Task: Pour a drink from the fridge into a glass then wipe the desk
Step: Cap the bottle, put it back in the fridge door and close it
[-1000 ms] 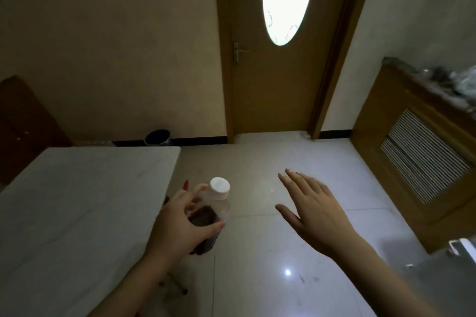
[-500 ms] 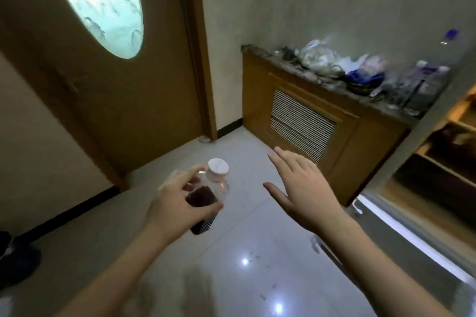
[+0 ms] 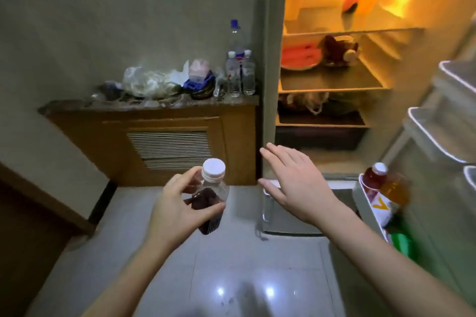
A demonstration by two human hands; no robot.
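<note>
Left hand (image 3: 177, 211) grips the near-upright bottle (image 3: 210, 198), cap tilted slightly right; right hand (image 3: 296, 188) spread flat.

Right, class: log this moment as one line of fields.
left hand: holds capped clear plastic bottle of dark drink | right hand: open, empty | lit white fridge: door open

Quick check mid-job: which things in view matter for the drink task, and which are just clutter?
In play:
- bottle of dark drink, capped, held in the left hand
- right hand, open and empty
- open fridge
- drink bottles in the door shelf

Lying about:
- water bottles on the cabinet
- plastic bags beside them
</note>
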